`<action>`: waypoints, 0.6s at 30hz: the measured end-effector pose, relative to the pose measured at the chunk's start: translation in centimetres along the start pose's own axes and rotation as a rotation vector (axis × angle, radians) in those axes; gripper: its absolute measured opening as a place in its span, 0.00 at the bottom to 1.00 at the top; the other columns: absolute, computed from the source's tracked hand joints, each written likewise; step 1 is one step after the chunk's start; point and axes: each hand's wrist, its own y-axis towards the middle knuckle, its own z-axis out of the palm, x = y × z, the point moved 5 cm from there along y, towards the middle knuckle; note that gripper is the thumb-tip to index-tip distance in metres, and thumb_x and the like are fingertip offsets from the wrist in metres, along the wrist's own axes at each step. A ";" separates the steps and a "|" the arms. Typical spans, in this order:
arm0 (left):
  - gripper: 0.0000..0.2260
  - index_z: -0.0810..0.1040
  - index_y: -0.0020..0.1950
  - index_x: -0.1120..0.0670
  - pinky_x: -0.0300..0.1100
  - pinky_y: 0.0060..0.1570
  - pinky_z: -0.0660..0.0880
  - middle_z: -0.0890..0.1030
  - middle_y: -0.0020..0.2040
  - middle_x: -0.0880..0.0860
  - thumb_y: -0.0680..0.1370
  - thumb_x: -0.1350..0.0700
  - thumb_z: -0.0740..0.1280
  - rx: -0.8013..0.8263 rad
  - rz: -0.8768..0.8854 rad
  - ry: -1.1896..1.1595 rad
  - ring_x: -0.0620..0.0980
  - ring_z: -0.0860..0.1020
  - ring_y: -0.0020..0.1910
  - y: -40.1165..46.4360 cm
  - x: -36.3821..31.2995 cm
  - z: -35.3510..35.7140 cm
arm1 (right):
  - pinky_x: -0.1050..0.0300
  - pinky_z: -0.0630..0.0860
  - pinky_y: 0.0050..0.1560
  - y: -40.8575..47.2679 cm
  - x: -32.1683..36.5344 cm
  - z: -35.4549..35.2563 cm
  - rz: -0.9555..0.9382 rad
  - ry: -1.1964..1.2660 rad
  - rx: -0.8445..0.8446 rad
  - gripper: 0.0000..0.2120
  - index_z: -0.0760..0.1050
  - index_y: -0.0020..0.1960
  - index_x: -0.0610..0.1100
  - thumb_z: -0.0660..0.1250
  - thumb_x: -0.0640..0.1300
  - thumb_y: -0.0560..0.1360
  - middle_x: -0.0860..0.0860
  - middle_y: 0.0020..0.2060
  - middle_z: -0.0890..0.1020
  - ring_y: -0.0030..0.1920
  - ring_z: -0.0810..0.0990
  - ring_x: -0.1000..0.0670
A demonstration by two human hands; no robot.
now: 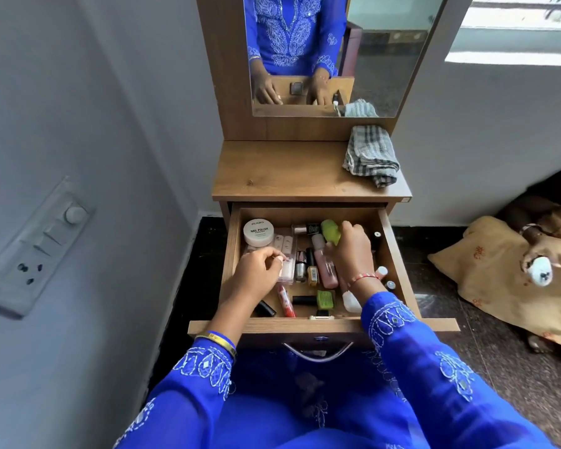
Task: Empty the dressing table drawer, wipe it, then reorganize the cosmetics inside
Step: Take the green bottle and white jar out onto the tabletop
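Fingers of the right hand (pixel 352 246) are curled around a green rounded plastic bottle (pixel 331 231) inside the open wooden drawer (pixel 324 325); left hand (pixel 259 270) fingertips are pinched on a clear flat cosmetic case (pixel 287 270) at centre-left.

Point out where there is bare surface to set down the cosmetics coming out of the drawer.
The dressing table top is bare from its left edge to the checked cloth at its back right corner. The drawer is crowded: jar, bottles and tubes cover its floor, with the left hand and right hand inside.
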 end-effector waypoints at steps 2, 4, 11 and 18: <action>0.08 0.80 0.52 0.54 0.31 0.34 0.67 0.82 0.49 0.52 0.78 0.57 0.62 -0.010 0.014 0.009 0.45 0.75 0.42 0.0 -0.1 0.0 | 0.48 0.72 0.46 -0.1 0.5 -1.2 -0.046 -0.008 -0.084 0.12 0.71 0.51 0.33 0.66 0.40 0.72 0.35 0.51 0.75 0.51 0.75 0.35; 0.08 0.80 0.52 0.53 0.31 0.34 0.67 0.82 0.50 0.52 0.77 0.58 0.62 -0.026 0.035 -0.002 0.46 0.76 0.42 -0.1 -0.4 -0.2 | 0.52 0.68 0.39 -0.5 1.4 -2.4 -0.101 -0.012 -0.179 0.12 0.73 0.48 0.34 0.67 0.42 0.71 0.37 0.48 0.76 0.48 0.75 0.36; 0.25 0.68 0.69 0.54 0.34 0.54 0.67 0.73 0.66 0.50 0.74 0.49 0.68 -0.138 0.220 0.045 0.47 0.73 0.63 -0.6 -1.6 -1.0 | 0.54 0.71 0.38 -3.1 7.0 -4.0 -0.353 0.179 -0.118 0.09 0.74 0.43 0.40 0.69 0.46 0.70 0.45 0.38 0.77 0.38 0.75 0.46; 0.19 0.72 0.63 0.55 0.42 0.48 0.74 0.80 0.55 0.53 0.73 0.55 0.70 -0.342 0.123 -0.148 0.50 0.78 0.51 -0.2 0.2 -2.2 | 0.51 0.76 0.35 -1.4 8.8 -0.2 -0.184 0.648 0.194 0.17 0.76 0.40 0.35 0.68 0.51 0.73 0.47 0.30 0.78 0.29 0.74 0.52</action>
